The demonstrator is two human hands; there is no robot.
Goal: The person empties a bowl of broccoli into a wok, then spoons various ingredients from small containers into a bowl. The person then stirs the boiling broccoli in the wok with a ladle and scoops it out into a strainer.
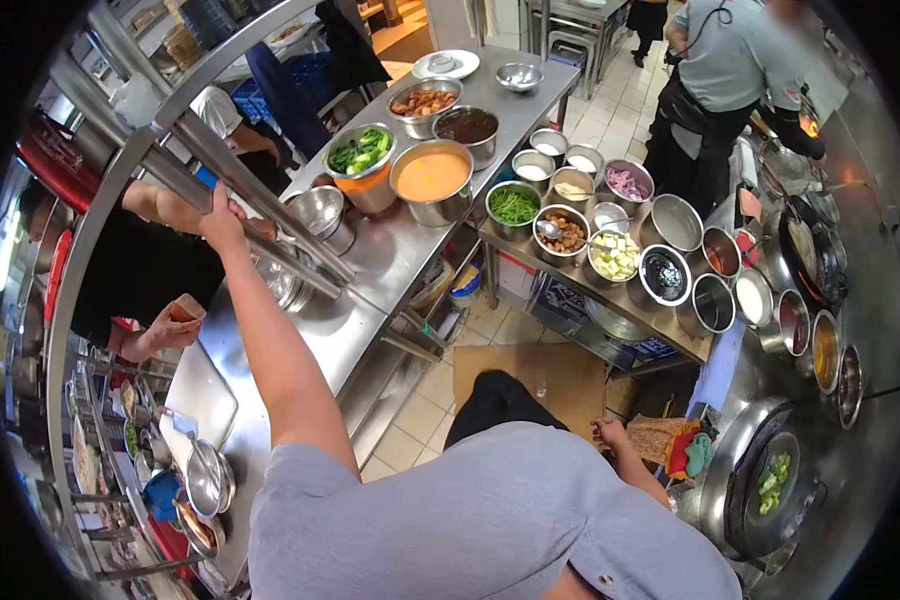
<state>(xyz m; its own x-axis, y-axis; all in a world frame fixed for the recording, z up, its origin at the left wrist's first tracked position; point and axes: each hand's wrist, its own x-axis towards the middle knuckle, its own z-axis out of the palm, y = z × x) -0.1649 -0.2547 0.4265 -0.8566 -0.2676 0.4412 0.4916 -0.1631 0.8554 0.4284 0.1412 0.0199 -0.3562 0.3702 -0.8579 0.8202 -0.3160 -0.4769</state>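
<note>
My left arm stretches across the steel counter (365, 305) to the upper left. There my left hand (226, 220) is closed around the metal rail (295, 250) of the shelf frame, close to a co-worker's forearm (165, 208). My right hand (610, 435) is low beside my body, its fingers curled. A thin upright line shows just above it, and I cannot make out what it holds. A brown cloth (655, 437) lies nearest to it, beside a wok (770, 480) with green vegetable pieces in it. The co-worker's other hand (160, 333) holds a brown block-like piece (186, 308).
Bowls of orange liquid (432, 175), greens (362, 152) and dark sauce (467, 128) stand on the counter. A lower bench carries several containers, including diced pale cubes (613, 257) and red onion (628, 182). Another person (715, 80) stands at the stove, upper right.
</note>
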